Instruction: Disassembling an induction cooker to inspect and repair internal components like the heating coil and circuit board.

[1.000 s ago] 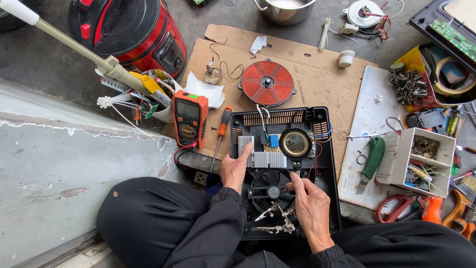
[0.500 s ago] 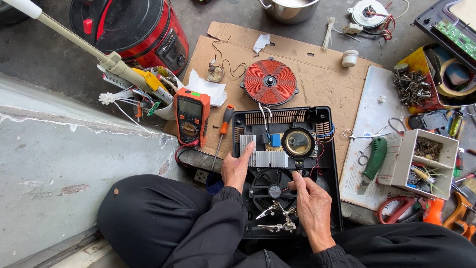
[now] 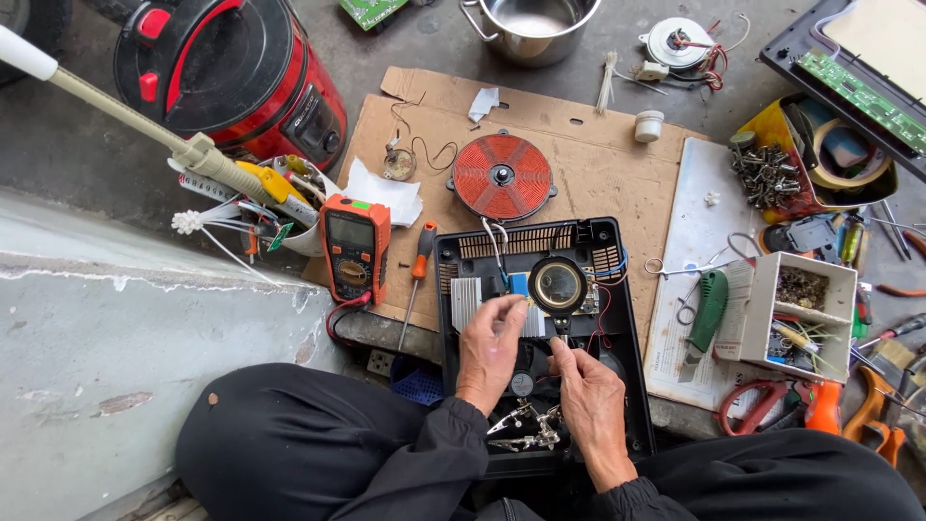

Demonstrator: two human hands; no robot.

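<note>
An opened black appliance base point(image 3: 617, 253) lies on cardboard in front of me, with a silver heat sink point(image 3: 467, 297), a round coil part point(image 3: 557, 285) and a fan inside. My left hand point(image 3: 490, 349) rests on the circuit board beside the heat sink, fingertips pinching near a small blue component point(image 3: 518, 285). Just right of it, my right hand point(image 3: 585, 391) has its fingers bent onto the board below the round part. What either hand grips is hidden by the fingers. A red round induction coil point(image 3: 503, 178) lies behind the base, wired to it.
An orange multimeter point(image 3: 355, 247) and an orange-handled screwdriver point(image 3: 421, 262) lie left of the base. A red and black cooker point(image 3: 231, 72) stands far left, a steel pot point(image 3: 531, 24) at the top. On the right are a green-handled tool point(image 3: 707, 307), a white parts box point(image 3: 801, 304) and pliers.
My left hand has moved up and right from the base's left edge onto the board by the heat sink. My right hand has shifted up toward the round part.
</note>
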